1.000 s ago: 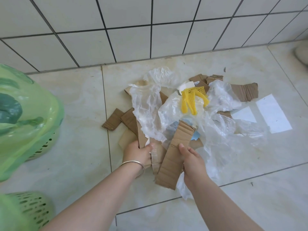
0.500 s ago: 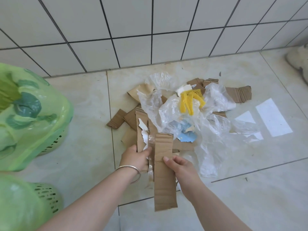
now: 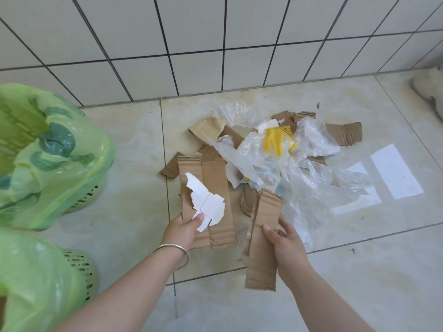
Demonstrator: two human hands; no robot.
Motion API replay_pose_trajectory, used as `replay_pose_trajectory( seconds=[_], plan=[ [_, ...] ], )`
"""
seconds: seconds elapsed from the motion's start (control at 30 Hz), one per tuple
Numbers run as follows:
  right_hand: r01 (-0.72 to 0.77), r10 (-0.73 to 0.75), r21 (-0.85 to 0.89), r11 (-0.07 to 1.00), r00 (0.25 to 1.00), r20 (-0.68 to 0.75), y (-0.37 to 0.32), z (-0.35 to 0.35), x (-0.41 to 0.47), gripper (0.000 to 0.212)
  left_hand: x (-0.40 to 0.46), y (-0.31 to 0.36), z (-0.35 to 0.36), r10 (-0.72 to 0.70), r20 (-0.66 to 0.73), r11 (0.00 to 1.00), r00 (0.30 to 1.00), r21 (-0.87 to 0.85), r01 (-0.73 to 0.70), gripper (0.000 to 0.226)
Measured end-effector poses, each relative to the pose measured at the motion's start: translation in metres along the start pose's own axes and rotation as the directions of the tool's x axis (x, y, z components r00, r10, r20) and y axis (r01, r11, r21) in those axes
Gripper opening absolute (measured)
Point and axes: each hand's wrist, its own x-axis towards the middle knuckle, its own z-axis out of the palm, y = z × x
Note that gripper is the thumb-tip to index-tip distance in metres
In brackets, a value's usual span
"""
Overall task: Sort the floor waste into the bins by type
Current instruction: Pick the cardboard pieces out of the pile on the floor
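Holding, left hand (image 3: 183, 230): grips the near end of two broad cardboard strips (image 3: 208, 200) side by side, thumb pressing a torn white paper scrap (image 3: 206, 200) flat on top of them; a metal bangle (image 3: 177, 254) sits on that wrist.
Holding, right hand (image 3: 286, 240): thumb and curled fingers grip a long narrow cardboard strip (image 3: 262, 248) at about mid-length; its lower end hangs past the hand toward the camera.
Waste pile (image 3: 275, 159): on the tiled floor (image 3: 124, 207), just beyond both hands, near the foot of the tiled wall (image 3: 215, 44).
Pile contents: crumpled clear plastic film (image 3: 309, 188), a yellow foam net (image 3: 278, 140), more brown cardboard pieces (image 3: 345, 134), bits of white and light blue paper partly hidden under the film.
Far bin (image 3: 81, 200): green basket at the left with a green bag liner (image 3: 48, 144), well apart from the pile.
Near bin (image 3: 80, 271): second green basket with a liner at the lower left, beside the left forearm.
Floor marks: two bright white patches (image 3: 395, 171) to the right of the pile.
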Motion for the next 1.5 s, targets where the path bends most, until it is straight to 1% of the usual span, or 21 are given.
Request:
replay_pose_trajectory(
  seconds=[0.07, 0.17, 0.23, 0.3, 0.37, 0.47, 0.53, 0.6, 0.63, 0.7, 0.8, 0.87, 1.03, 1.07, 1.13, 1.17, 1.23, 1.33, 1.37, 1.47, 1.5],
  plan=[
    [-0.029, 0.029, -0.035, 0.999, 1.000, -0.001, -0.001, -0.001, 0.002, 0.018, 0.002, -0.003, -0.006, -0.007, 0.002, 0.999, 1.000, -0.042, 0.008, 0.005],
    [-0.064, 0.064, -0.041, 0.997, 0.998, -0.021, -0.005, 0.001, 0.006, 0.011, 0.009, -0.011, -0.019, 0.020, 0.026, 0.998, 0.999, -0.054, -0.018, 0.012],
    [-0.070, 0.069, -0.056, 0.996, 0.997, -0.016, -0.006, 0.003, 0.007, 0.015, 0.013, -0.016, -0.028, 0.016, 0.019, 0.997, 1.000, -0.081, -0.015, 0.015],
    [-0.073, 0.073, -0.089, 0.993, 0.997, -0.004, -0.006, 0.008, 0.009, 0.018, 0.018, -0.022, -0.037, -0.018, 0.018, 0.993, 1.000, -0.112, 0.020, 0.015],
    [-0.067, 0.068, -0.111, 0.992, 0.998, 0.001, -0.006, 0.015, 0.009, 0.017, 0.021, -0.025, -0.041, -0.054, 0.039, 0.987, 0.998, -0.146, 0.059, 0.018],
    [-0.069, 0.070, -0.119, 0.990, 0.997, 0.008, -0.002, 0.029, 0.012, 0.017, 0.024, -0.030, -0.040, -0.102, 0.074, 0.977, 0.992, -0.182, 0.114, 0.014],
    [-0.095, 0.095, -0.070, 0.993, 0.995, -0.010, 0.006, 0.038, 0.015, 0.017, 0.025, -0.031, -0.035, -0.119, 0.101, 0.969, 0.988, -0.207, 0.137, 0.013],
    [-0.143, 0.142, -0.003, 0.990, 0.986, -0.090, 0.014, 0.048, 0.019, 0.018, 0.026, -0.030, -0.028, -0.135, 0.116, 0.962, 0.984, -0.223, 0.158, 0.014],
    [-0.165, 0.165, 0.011, 0.986, 0.976, -0.143, 0.018, 0.051, 0.023, 0.021, 0.027, -0.030, -0.024, -0.144, 0.126, 0.958, 0.982, -0.232, 0.170, 0.013],
    [-0.198, 0.199, 0.025, 0.980, 0.957, -0.213, 0.023, 0.057, 0.030, 0.033, 0.028, -0.028, -0.015, -0.162, 0.161, 0.941, 0.974, -0.272, 0.201, 0.010],
    [-0.213, 0.222, 0.063, 0.975, 0.944, -0.242, 0.024, 0.063, 0.040, 0.048, 0.032, -0.026, -0.002, -0.173, 0.220, 0.923, 0.960, -0.303, 0.236, 0.010],
    [-0.213, 0.226, 0.077, 0.974, 0.941, -0.254, 0.022, 0.067, 0.048, 0.052, 0.035, -0.025, 0.005, -0.164, 0.229, 0.922, 0.960, -0.311, 0.231, 0.011],
    [-0.232, 0.259, 0.134, 0.963, 0.935, -0.241, 0.017, 0.074, 0.060, 0.047, 0.045, -0.020, 0.015, -0.186, 0.224, 0.880, 0.957, -0.395, 0.264, 0.011],
    [-0.238, 0.263, 0.128, 0.963, 0.938, -0.228, 0.017, 0.073, 0.061, 0.041, 0.046, -0.021, 0.015, -0.190, 0.234, 0.877, 0.953, -0.396, 0.272, 0.011],
    [-0.231, 0.253, 0.127, 0.965, 0.946, -0.202, 0.017, 0.071, 0.061, 0.020, 0.045, -0.022, 0.013, -0.195, 0.263, 0.872, 0.945, -0.394, 0.290, 0.015],
    [-0.219, 0.242, 0.136, 0.966, 0.951, -0.194, 0.016, 0.069, 0.059, 0.017, 0.045, -0.022, 0.012, -0.194, 0.278, 0.873, 0.941, -0.389, 0.295, 0.018],
    [-0.185, 0.210, 0.148, 0.971, 0.963, -0.170, 0.019, 0.065, 0.054, 0.022, 0.043, -0.023, 0.008, -0.184, 0.309, 0.881, 0.933, -0.370, 0.296, 0.021],
    [-0.130, 0.143, 0.098, 0.987, 0.981, -0.132, 0.019, 0.058, 0.038, 0.017, 0.036, -0.018, 0.003, -0.168, 0.349, 0.890, 0.922, -0.349, 0.294, 0.020],
    [-0.125, 0.134, 0.074, 0.989, 0.983, -0.124, 0.017, 0.055, 0.030, 0.018, 0.032, -0.014, 0.001, -0.163, 0.359, 0.895, 0.919, -0.339, 0.291, 0.021],
    [-0.113, 0.112, -0.018, 0.993, 0.991, -0.069, 0.011, 0.047, 0.007, 0.032, 0.020, -0.002, -0.007, -0.163, 0.379, 0.911, 0.911, -0.296, 0.287, 0.023],
    [-0.116, 0.114, -0.046, 0.992, 0.992, -0.045, 0.007, 0.045, -0.004, 0.031, 0.016, 0.003, -0.010, -0.166, 0.384, 0.922, 0.908, -0.267, 0.282, 0.020]
  ],
)
